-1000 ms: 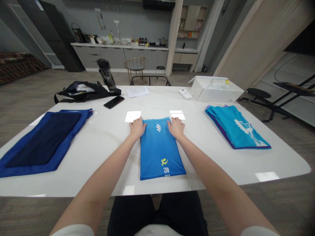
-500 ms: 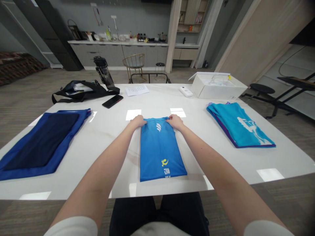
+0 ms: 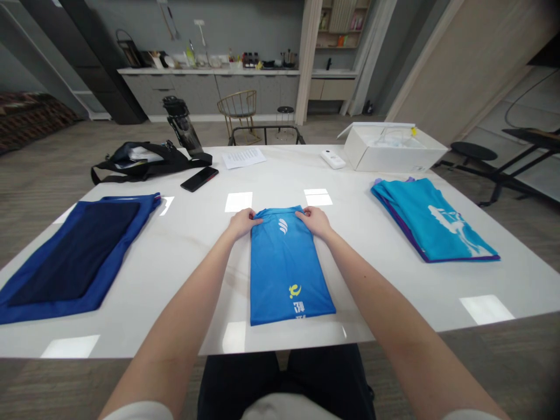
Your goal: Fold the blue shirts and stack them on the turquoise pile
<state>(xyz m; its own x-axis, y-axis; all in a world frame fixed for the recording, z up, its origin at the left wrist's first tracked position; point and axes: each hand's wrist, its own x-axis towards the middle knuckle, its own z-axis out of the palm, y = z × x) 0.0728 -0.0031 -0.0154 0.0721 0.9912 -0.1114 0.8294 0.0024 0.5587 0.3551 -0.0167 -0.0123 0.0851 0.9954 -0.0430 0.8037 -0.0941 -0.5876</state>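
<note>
A folded blue shirt [image 3: 284, 262] lies flat on the white table in front of me, with a white logo near its far edge and yellow and white print near its close edge. My left hand [image 3: 244, 223] pinches its far left corner, thumb on top. At the far right corner, my right hand [image 3: 315, 220] grips the cloth the same way. The fingertips under the cloth are partly hidden.
Folded dark blue clothes [image 3: 79, 251] lie on the left, turquoise and purple ones [image 3: 433, 221] on the right. Along the back are a black bag [image 3: 144, 163], a bottle [image 3: 181, 125], a phone [image 3: 199, 179], a paper sheet [image 3: 243, 157], a white device [image 3: 332, 159] and a white box [image 3: 394, 149].
Both hands stay at the shirt's far corners, and the far edge looks slightly straighter and wider. The camera view has shifted a little.
</note>
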